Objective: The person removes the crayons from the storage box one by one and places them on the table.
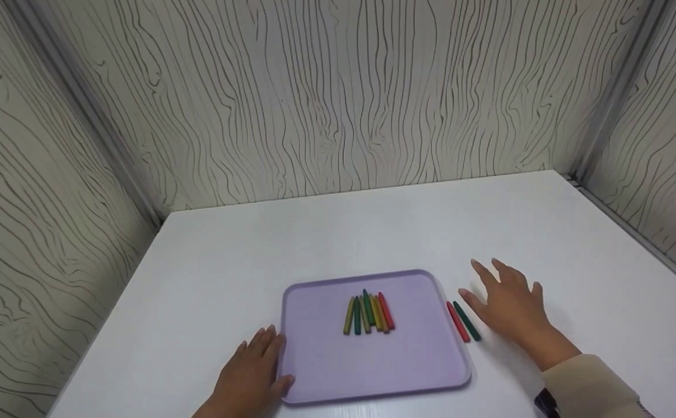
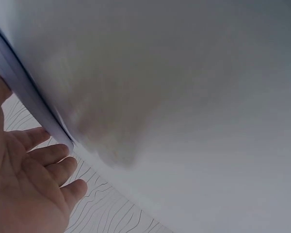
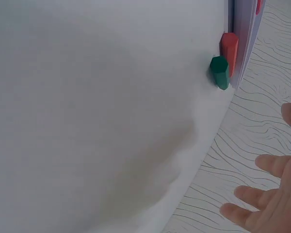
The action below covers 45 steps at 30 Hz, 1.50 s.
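**Purple tray [image 1: 315, 357] between the left hand [image 1: 249, 371] and the right hand [image 1: 512, 307]**

A red crayon [image 1: 457, 322] lies just beside the tray's right edge, with a green crayon [image 1: 467, 320] on its outer side, roughly parallel. Both lie between the tray and the right hand, which is raised near them, fingers spread and holding nothing. On the tray, a row of crayons [image 1: 369, 310] in yellowish, green and red tones lies nearer the far edge than the near one, well apart from both hands. The left hand touches the tray's left edge with fingers fairly straight, its thumb by the near left corner. The tray sits on the white tabletop [image 1: 245, 249], well short of its far edge. A beige sleeve [image 1: 590, 383] covers the right forearm. Wood-grain panels [image 1: 326, 98] stand beyond the tabletop's far, left and right edges.
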### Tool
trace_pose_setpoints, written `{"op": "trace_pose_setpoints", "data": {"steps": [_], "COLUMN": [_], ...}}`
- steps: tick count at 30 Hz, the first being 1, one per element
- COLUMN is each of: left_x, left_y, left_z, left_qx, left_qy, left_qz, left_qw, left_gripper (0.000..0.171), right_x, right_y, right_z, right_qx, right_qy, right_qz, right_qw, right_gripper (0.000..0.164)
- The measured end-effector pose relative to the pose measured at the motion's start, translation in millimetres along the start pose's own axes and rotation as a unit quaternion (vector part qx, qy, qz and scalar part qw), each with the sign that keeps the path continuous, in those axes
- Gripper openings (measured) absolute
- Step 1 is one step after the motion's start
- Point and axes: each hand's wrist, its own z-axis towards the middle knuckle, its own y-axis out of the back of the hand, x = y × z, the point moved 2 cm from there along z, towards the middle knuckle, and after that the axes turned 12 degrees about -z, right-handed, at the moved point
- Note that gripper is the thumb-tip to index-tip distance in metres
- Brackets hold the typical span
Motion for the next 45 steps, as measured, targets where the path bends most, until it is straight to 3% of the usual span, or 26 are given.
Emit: {"op": "trace_pose_setpoints", "data": {"steps": [21, 33, 45], "left_x": [-1.0, -1.7, -0.2], "left_y": [0.8, 1.8, 1.6], "left_z": [0.5, -0.7, -0.7], "left_qx": [0.021, 0.014, 0.005], "left_qy": [0.04, 0.029, 0.009], "left_qz": [-0.028, -0.013, -0.004], "left_qw": [0.9986, 0.9994, 0.9999], "left_gripper": [0.075, 0.073, 0.073], "right_x": [56.9, 77.4, 94.7], "right_y": [-9.8, -19.7, -26.4], "right_z": [10.4, 14.0, 16.2], "right_qx": [0.002, -0.005, 0.017], "right_qy": [0.042, 0.061, 0.072], "right_qz": [-0.008, -0.004, -0.017], "right_qw": [0.999, 0.998, 0.997], "right_gripper": [0.068, 0.065, 0.065]}}
